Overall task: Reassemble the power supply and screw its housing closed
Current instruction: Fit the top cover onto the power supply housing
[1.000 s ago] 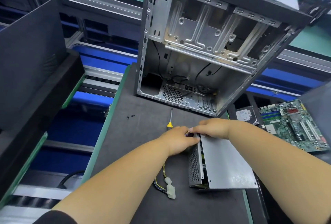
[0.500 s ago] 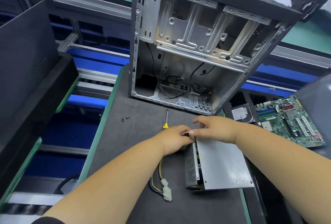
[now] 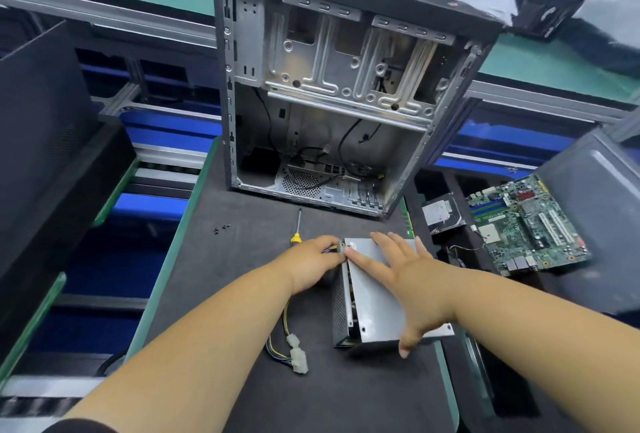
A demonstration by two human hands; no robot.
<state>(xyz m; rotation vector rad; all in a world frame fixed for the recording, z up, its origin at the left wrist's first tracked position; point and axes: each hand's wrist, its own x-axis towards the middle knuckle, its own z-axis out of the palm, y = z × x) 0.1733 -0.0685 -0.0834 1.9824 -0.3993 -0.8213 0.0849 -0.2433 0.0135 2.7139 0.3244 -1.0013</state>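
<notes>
The grey power supply (image 3: 372,315) lies on the black mat, its flat metal cover on top and a mesh side facing left. My right hand (image 3: 401,270) lies flat on the cover with fingers spread, thumb hanging over the near edge. My left hand (image 3: 313,264) grips the bundle of wires at the far left corner of the housing. The wire bundle (image 3: 282,335) runs toward me and ends in white connectors (image 3: 298,356). A yellow-handled screwdriver (image 3: 298,226) lies just beyond my left hand. A few small black screws (image 3: 221,228) sit on the mat farther left.
An open, empty computer case (image 3: 332,96) stands upright at the back of the mat. To the right lie a hard drive (image 3: 441,216) and a green motherboard (image 3: 526,224). Black panels (image 3: 45,141) stand at the left. The mat's green edge (image 3: 162,273) borders a blue conveyor gap.
My right hand has opened from the far corner and spread flat over the cover. My left hand stays on the wires at the corner. The view has shifted a little.
</notes>
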